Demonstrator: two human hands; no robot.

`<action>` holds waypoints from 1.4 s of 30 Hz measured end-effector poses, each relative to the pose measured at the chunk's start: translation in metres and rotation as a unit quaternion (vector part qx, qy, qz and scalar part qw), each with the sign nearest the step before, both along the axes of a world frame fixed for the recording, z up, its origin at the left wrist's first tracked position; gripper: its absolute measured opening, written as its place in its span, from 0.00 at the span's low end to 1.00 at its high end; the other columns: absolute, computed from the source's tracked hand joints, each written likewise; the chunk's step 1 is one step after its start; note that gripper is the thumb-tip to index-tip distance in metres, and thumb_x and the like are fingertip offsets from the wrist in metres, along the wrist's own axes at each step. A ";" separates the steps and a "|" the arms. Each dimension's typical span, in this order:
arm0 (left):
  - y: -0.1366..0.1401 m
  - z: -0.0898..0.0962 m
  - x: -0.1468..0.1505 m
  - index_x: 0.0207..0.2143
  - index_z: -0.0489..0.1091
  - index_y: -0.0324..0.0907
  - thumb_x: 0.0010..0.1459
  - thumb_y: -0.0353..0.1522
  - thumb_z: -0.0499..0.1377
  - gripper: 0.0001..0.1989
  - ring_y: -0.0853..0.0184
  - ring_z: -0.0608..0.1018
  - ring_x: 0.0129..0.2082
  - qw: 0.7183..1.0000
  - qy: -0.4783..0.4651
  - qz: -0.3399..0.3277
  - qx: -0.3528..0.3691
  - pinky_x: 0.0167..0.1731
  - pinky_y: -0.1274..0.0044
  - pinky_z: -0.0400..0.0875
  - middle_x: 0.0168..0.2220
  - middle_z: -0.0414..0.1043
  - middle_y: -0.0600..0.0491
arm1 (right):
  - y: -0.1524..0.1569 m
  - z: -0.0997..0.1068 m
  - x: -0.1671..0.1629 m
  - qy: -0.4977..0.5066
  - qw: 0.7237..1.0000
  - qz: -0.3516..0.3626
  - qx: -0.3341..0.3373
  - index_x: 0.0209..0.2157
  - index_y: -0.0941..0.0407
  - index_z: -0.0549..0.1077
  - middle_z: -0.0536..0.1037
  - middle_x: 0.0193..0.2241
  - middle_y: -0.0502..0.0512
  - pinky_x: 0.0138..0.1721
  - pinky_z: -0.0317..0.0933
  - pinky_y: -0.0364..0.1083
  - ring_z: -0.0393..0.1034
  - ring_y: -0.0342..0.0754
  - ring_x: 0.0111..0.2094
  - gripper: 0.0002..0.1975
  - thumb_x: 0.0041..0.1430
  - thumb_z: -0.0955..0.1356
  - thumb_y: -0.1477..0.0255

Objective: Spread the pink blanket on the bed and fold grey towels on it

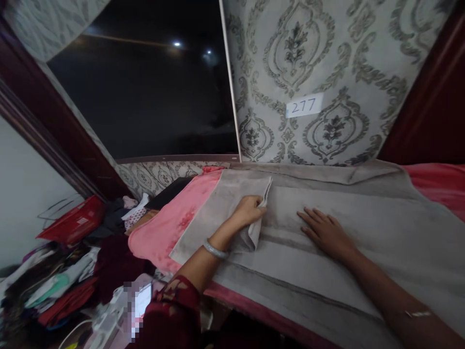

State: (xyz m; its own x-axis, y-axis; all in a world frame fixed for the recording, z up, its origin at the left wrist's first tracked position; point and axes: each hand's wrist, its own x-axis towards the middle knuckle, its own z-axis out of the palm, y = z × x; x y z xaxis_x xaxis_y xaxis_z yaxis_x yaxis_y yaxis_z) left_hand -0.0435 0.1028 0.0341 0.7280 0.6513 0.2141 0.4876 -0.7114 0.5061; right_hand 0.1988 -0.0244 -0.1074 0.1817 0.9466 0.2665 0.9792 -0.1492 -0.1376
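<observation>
A large grey cloth (327, 208) with darker stripes lies spread over a pink blanket (160, 237). My left hand (249, 211) is closed on a turned-over edge of the grey cloth, left of the middle; the fingers grip the fold, and the layers show at its right side. To the right, my right hand (323, 230) rests flat on the same cloth, fingers stretched out and slightly apart, palm down. A bracelet (215, 249) circles the left wrist. Part of the cloth's folded flap is hidden behind the left hand and forearm.
Behind the cloth, a dark television screen (152, 87) and a patterned wall (308, 53) with a paper label (304, 105) rise close by. Heaped clothes (61, 281) and a red basket (74, 220) are at left. A lit phone (143, 298) lies at lower left.
</observation>
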 end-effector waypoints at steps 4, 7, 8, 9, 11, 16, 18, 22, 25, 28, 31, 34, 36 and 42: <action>-0.038 -0.015 0.032 0.29 0.72 0.41 0.53 0.31 0.58 0.05 0.63 0.72 0.31 0.995 0.082 -0.051 0.032 0.32 0.74 0.64 0.28 0.71 0.51 | 0.000 0.003 -0.002 0.002 1.000 -0.001 -0.012 0.67 0.49 0.64 0.58 0.69 0.56 0.65 0.50 0.66 0.50 0.60 0.69 0.29 0.69 0.55 0.58; -0.068 -0.039 0.048 0.36 0.75 0.39 0.55 0.32 0.59 0.08 0.58 0.77 0.38 0.983 0.155 -0.081 0.045 0.36 0.71 0.68 0.41 0.75 0.41 | 0.000 0.007 -0.003 -0.001 1.000 0.000 -0.007 0.66 0.50 0.65 0.59 0.68 0.57 0.65 0.50 0.66 0.51 0.59 0.69 0.28 0.69 0.56 0.60; -0.074 -0.046 0.050 0.38 0.76 0.38 0.56 0.32 0.58 0.10 0.56 0.78 0.39 0.982 0.163 -0.082 0.050 0.38 0.70 0.69 0.45 0.75 0.38 | -0.001 0.008 -0.004 -0.001 1.000 0.001 -0.007 0.66 0.50 0.65 0.59 0.68 0.58 0.65 0.50 0.66 0.51 0.60 0.69 0.28 0.69 0.56 0.60; -0.078 -0.051 0.051 0.39 0.76 0.38 0.56 0.32 0.58 0.11 0.56 0.78 0.41 0.982 0.162 -0.081 0.052 0.40 0.69 0.70 0.47 0.74 0.37 | -0.001 0.010 -0.004 0.000 1.000 0.003 -0.009 0.66 0.51 0.65 0.59 0.68 0.58 0.65 0.50 0.66 0.50 0.60 0.69 0.28 0.69 0.56 0.61; -0.077 -0.055 0.050 0.38 0.76 0.39 0.56 0.32 0.59 0.10 0.56 0.79 0.41 0.986 0.139 -0.087 0.031 0.41 0.70 0.71 0.46 0.74 0.39 | -0.002 0.011 -0.005 0.003 1.000 0.005 -0.016 0.66 0.51 0.65 0.58 0.69 0.58 0.65 0.50 0.66 0.50 0.60 0.69 0.28 0.69 0.56 0.61; -0.039 -0.046 0.031 0.37 0.75 0.39 0.60 0.37 0.57 0.11 0.68 0.76 0.26 0.969 0.032 -0.160 -0.188 0.27 0.77 0.68 0.36 0.76 0.49 | -0.002 0.007 -0.003 0.007 1.000 0.004 0.000 0.66 0.50 0.65 0.58 0.69 0.56 0.66 0.50 0.66 0.50 0.59 0.69 0.28 0.70 0.55 0.59; -0.012 -0.040 0.016 0.37 0.75 0.39 0.59 0.36 0.56 0.11 0.69 0.75 0.25 0.969 -0.034 -0.127 -0.209 0.27 0.78 0.68 0.33 0.76 0.51 | -0.001 0.005 -0.003 0.007 1.000 0.005 0.009 0.66 0.49 0.66 0.58 0.68 0.56 0.66 0.50 0.65 0.50 0.58 0.69 0.28 0.70 0.54 0.58; 0.048 -0.034 -0.020 0.32 0.74 0.40 0.52 0.32 0.61 0.05 0.65 0.76 0.38 0.967 -0.182 0.049 -0.172 0.39 0.78 0.69 0.32 0.75 0.53 | -0.001 0.008 -0.003 0.016 1.000 -0.004 -0.011 0.66 0.48 0.66 0.57 0.69 0.55 0.66 0.48 0.66 0.49 0.58 0.70 0.28 0.71 0.54 0.58; 0.077 -0.045 -0.038 0.36 0.72 0.41 0.52 0.34 0.62 0.09 0.67 0.75 0.32 0.943 -0.213 0.131 -0.220 0.33 0.78 0.69 0.30 0.72 0.54 | 0.002 0.015 -0.004 0.042 0.998 -0.017 -0.035 0.65 0.47 0.66 0.57 0.69 0.54 0.66 0.48 0.66 0.48 0.58 0.70 0.27 0.71 0.54 0.57; 0.085 -0.067 -0.040 0.38 0.70 0.40 0.54 0.37 0.60 0.11 0.68 0.72 0.24 0.936 -0.213 0.136 -0.243 0.27 0.78 0.67 0.26 0.69 0.56 | 0.011 0.024 -0.009 0.096 0.993 -0.059 -0.032 0.61 0.47 0.71 0.62 0.67 0.53 0.65 0.50 0.66 0.52 0.58 0.68 0.26 0.71 0.54 0.59; 0.083 -0.085 -0.034 0.40 0.70 0.41 0.55 0.37 0.61 0.12 0.67 0.74 0.30 0.936 -0.236 0.135 -0.224 0.33 0.78 0.68 0.28 0.70 0.56 | 0.025 0.031 -0.019 0.139 0.984 -0.110 0.002 0.54 0.50 0.77 0.69 0.62 0.55 0.63 0.54 0.63 0.57 0.58 0.66 0.24 0.71 0.56 0.61; 0.082 -0.097 -0.031 0.42 0.72 0.42 0.55 0.35 0.61 0.12 0.65 0.76 0.38 0.943 -0.250 0.122 -0.184 0.42 0.77 0.69 0.33 0.73 0.54 | 0.036 0.034 -0.028 0.138 0.981 -0.132 0.037 0.49 0.54 0.78 0.73 0.56 0.61 0.58 0.59 0.58 0.63 0.59 0.60 0.21 0.67 0.61 0.59; 0.082 -0.102 -0.032 0.44 0.72 0.42 0.57 0.35 0.60 0.13 0.64 0.77 0.40 0.950 -0.248 0.105 -0.155 0.45 0.75 0.69 0.36 0.75 0.53 | 0.039 0.034 -0.032 0.151 0.976 -0.133 0.081 0.43 0.56 0.78 0.76 0.48 0.63 0.53 0.61 0.54 0.67 0.59 0.53 0.17 0.62 0.65 0.60; 0.086 -0.109 -0.035 0.48 0.74 0.42 0.60 0.38 0.56 0.16 0.61 0.79 0.43 0.959 -0.249 0.081 -0.114 0.49 0.70 0.71 0.43 0.79 0.50 | 0.039 0.036 -0.033 0.215 0.958 -0.089 0.170 0.29 0.55 0.71 0.75 0.29 0.55 0.39 0.60 0.45 0.68 0.49 0.35 0.08 0.55 0.64 0.67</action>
State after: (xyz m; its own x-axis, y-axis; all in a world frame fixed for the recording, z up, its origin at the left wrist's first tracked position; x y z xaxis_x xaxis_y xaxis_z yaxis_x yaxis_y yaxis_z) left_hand -0.0785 0.1886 -0.0745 0.4588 0.8177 0.3477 0.2403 -0.4910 0.8374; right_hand 0.1661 0.0142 -0.0719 0.4938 0.7626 0.4178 0.7848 -0.1839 -0.5919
